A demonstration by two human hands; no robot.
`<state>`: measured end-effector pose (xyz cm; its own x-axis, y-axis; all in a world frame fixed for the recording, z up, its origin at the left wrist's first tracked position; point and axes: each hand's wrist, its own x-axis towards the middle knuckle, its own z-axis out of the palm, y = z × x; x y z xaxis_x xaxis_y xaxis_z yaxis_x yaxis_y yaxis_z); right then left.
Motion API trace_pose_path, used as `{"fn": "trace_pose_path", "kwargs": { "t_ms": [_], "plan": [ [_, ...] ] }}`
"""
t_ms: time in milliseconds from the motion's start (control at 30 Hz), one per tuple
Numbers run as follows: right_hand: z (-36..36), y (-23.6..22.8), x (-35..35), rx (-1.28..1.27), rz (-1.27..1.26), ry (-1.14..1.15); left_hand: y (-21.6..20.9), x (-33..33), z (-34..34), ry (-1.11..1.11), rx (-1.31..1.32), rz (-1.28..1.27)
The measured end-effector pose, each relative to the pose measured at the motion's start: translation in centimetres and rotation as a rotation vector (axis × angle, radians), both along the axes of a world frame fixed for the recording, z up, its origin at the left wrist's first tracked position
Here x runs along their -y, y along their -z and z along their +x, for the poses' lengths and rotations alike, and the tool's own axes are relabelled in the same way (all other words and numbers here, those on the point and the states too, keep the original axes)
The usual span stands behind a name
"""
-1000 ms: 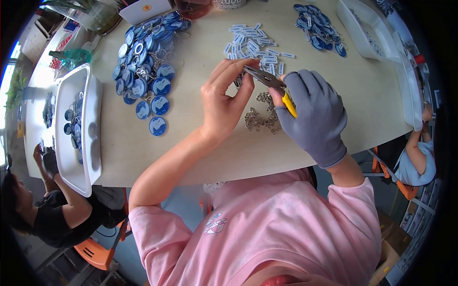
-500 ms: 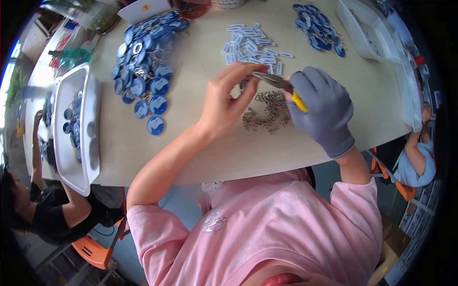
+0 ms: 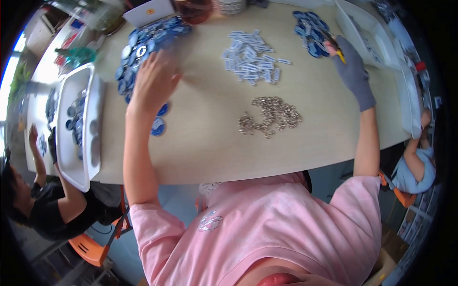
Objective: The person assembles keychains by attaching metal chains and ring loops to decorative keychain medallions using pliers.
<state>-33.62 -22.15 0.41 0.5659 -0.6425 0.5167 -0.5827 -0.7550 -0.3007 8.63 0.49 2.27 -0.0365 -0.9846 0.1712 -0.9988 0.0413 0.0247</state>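
Note:
My bare left hand (image 3: 156, 78) reaches over the left pile of round blue keychain discs (image 3: 157, 32). Its thumb stands apart from the fingers, and I see nothing held; the fingertips are a little blurred. Far to the right, my right hand (image 3: 352, 71) in a grey glove grips pliers with yellow handles (image 3: 340, 53). The jaws lie at the edge of a smaller pile of blue discs with metal fittings (image 3: 310, 28). Between my hands are a heap of small white printed tags (image 3: 250, 57) and, closer to me, loose metal rings (image 3: 274, 114).
A white bin (image 3: 93, 128) with discs stands at the left, another white tray (image 3: 350, 24) at the far right. A white box (image 3: 149, 12) and a reddish container (image 3: 193, 12) stand at the back. Co-workers sit at both sides, one in a black shirt (image 3: 47, 214).
My hands have parted from above the metal rings. The left has moved left to the big disc pile; the right has carried the pliers up and right to the smaller pile.

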Motion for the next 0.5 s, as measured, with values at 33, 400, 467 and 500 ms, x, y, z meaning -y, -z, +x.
{"fn": "trace_pose_path", "kwargs": {
  "t_ms": [33,400,467,500],
  "plan": [
    [1.3,-0.6,-1.3,0.058,0.158,-0.067,0.3,-0.3,0.2,0.004,0.027,-0.059],
    [7.6,0.6,-5.8,-0.161,0.112,-0.252,-0.8,1.0,-0.9,-0.01,0.146,-0.154],
    [8.2,1.3,-5.5,-0.181,0.052,-0.263,-1.0,0.8,-0.3,-0.116,-0.06,-0.136],
    [8.3,1.5,-5.3,-0.209,-0.007,-0.26,-0.9,1.0,-0.3,-0.147,-0.225,-0.184]
  ]
}}
